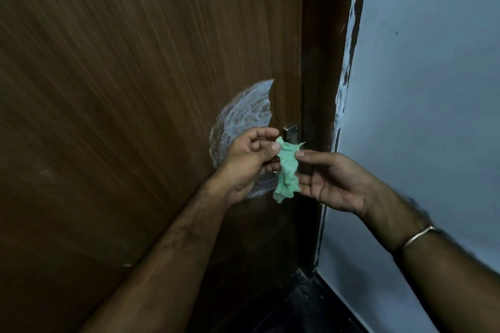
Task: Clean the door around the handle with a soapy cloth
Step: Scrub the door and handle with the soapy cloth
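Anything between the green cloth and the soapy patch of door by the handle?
Only the left hand itself: it lies between the cloth and the soap patch. Both hands pinch the cloth just off the door, below the handle; the right hand is clear.

Home interior: wooden door (135,89), painted wall (433,89).

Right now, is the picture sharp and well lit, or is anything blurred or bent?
Head view: dim overall; the door grain smears toward the left edge, and the frame leans from wide-angle distortion. The cloth, the left hand and the right hand are fairly sharp, and the foam shows bright.
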The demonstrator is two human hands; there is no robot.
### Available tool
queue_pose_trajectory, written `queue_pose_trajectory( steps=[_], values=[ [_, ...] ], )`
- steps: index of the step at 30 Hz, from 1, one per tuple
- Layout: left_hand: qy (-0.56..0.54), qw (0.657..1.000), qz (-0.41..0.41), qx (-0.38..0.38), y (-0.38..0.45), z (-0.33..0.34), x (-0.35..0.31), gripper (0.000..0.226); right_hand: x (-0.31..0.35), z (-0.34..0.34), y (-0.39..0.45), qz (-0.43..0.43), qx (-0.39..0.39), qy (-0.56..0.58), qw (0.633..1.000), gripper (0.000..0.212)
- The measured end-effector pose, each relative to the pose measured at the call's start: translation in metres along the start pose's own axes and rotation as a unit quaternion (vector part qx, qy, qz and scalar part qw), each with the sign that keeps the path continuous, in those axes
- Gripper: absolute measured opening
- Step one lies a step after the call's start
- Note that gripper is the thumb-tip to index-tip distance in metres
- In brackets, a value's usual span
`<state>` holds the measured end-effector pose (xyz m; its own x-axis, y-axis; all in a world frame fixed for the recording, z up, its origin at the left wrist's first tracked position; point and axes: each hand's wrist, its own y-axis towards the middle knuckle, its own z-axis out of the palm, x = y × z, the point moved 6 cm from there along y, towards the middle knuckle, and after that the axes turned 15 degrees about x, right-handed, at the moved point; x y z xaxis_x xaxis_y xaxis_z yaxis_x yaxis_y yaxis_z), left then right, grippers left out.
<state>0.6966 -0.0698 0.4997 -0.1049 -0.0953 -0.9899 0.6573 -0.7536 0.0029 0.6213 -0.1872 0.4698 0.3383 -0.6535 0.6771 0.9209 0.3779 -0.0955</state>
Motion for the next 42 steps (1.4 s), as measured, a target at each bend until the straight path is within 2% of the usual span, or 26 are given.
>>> queue_pose_trajectory(
  steps=[3, 6, 7, 9, 13, 15, 17, 20, 23, 26, 30, 33, 36, 39, 42],
  values=[
    [-0.013, 1.000, 0.008, 0.004, 0.000, 0.001, 0.001, 0.021, 0.003, -0.004, 0.000, -0.021, -0.018, -0.029, 0.999, 0.033],
    [-0.032, 0.999, 0.013, -0.012, 0.000, 0.000, 0.003, 0.024, 0.015, -0.007, 0.000, -0.089, -0.095, -0.149, 0.980, 0.008],
    [-0.039, 0.999, 0.015, -0.021, 0.000, -0.001, 0.003, 0.024, 0.019, -0.006, -0.001, -0.111, -0.118, -0.185, 0.969, 0.005],
    [-0.045, 0.998, 0.019, -0.040, 0.001, -0.003, 0.003, 0.022, 0.023, -0.003, -0.001, -0.136, -0.134, -0.216, 0.957, 0.012],
    [-0.057, 0.996, 0.031, -0.063, 0.001, -0.004, -0.001, 0.020, 0.023, -0.003, -0.003, -0.127, -0.116, -0.169, 0.970, 0.022],
    [-0.072, 0.997, -0.009, -0.038, 0.000, -0.001, 0.004, 0.033, 0.025, -0.004, -0.004, -0.134, -0.115, -0.127, 0.976, 0.028],
    [-0.069, 0.996, -0.058, -0.013, -0.002, 0.006, 0.013, 0.048, 0.025, -0.002, -0.005, -0.135, -0.119, -0.131, 0.975, 0.033],
    [-0.036, 0.998, -0.039, -0.035, -0.002, 0.007, 0.015, 0.041, 0.028, -0.001, -0.008, -0.154, -0.178, -0.219, 0.947, 0.034],
    [-0.028, 0.999, 0.000, -0.046, -0.003, 0.006, 0.009, 0.037, 0.032, -0.004, -0.013, -0.195, -0.215, -0.229, 0.929, 0.029],
    [-0.028, 0.999, 0.027, -0.035, -0.003, 0.009, 0.007, 0.035, 0.030, -0.006, -0.011, -0.196, -0.206, -0.182, 0.941, 0.022],
    [-0.003, 0.999, 0.026, -0.021, 0.000, 0.009, 0.014, 0.020, 0.025, -0.004, -0.007, -0.183, -0.158, -0.152, 0.958, 0.013],
    [0.015, 1.000, 0.000, -0.016, -0.001, 0.004, 0.016, 0.020, 0.023, 0.004, -0.010, -0.171, -0.100, -0.222, 0.955, 0.031],
    [0.051, 0.999, 0.008, -0.001, -0.001, 0.002, 0.012, 0.036, 0.026, 0.005, -0.012, -0.163, -0.128, -0.390, 0.897, 0.047],
    [0.190, 0.981, 0.005, -0.041, 0.002, 0.000, 0.009, 0.041, 0.030, 0.009, -0.010, -0.179, -0.196, -0.533, 0.803, 0.040],
    [0.346, 0.935, 0.011, -0.080, 0.003, 0.002, 0.002, 0.029, 0.035, 0.014, -0.010, -0.213, -0.221, -0.614, 0.727, 0.025]
  ],
)
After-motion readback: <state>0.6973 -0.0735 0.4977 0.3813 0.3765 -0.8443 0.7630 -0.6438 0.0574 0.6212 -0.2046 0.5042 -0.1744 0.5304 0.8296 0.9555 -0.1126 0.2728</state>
